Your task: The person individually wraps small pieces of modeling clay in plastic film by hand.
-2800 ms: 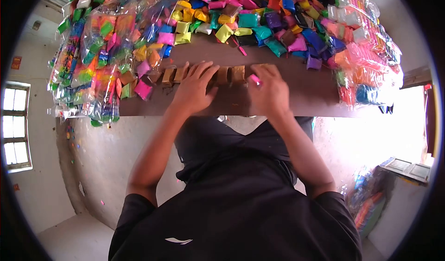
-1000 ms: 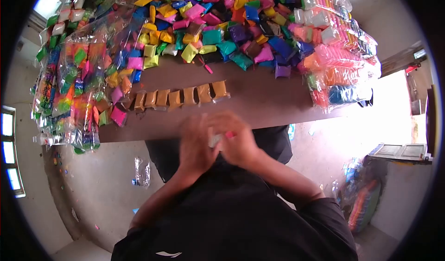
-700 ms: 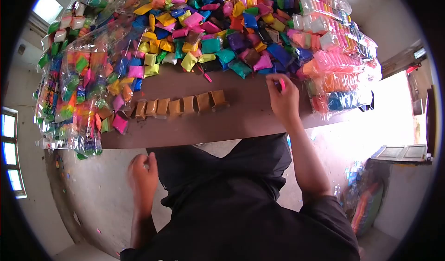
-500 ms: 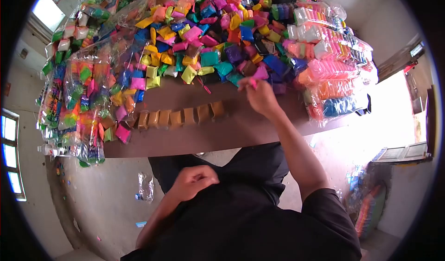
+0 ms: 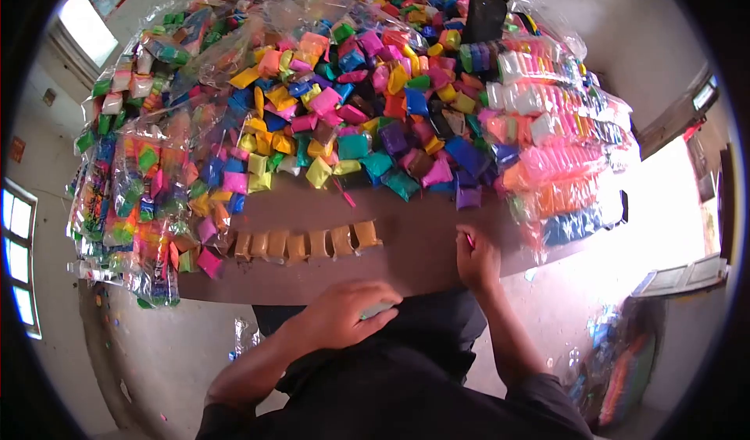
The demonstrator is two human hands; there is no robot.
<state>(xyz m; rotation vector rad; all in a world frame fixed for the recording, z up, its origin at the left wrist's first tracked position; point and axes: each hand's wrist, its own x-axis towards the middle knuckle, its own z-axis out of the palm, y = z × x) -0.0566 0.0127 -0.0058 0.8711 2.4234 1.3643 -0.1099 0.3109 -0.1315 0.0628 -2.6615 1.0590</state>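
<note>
My left hand [image 5: 348,313] is over the table's front edge, its fingers curled round a small pale greenish item [image 5: 378,309] that shows between thumb and fingers. On the right side of the table, my right hand [image 5: 478,256] is closed, with a bit of a pink object [image 5: 470,241] showing at its fingers. A row of brown packets [image 5: 297,246] lies on the brown table [image 5: 422,241], left of my right hand. Behind them rests a thin pink item [image 5: 344,193], at the edge of the heap of colourful packets [image 5: 351,147].
Clear bags of colourful packets [image 5: 148,206] stand at the table's left. Stacked packs in clear wrap [image 5: 558,163] line its right side. A black object [image 5: 486,18] sits on top at the back. More wrapped packs [image 5: 625,370] are on the floor at right.
My right hand has come back from the heap toward the table's front right. My left hand has risen from my lap to the table edge, and the pale item now shows in it.
</note>
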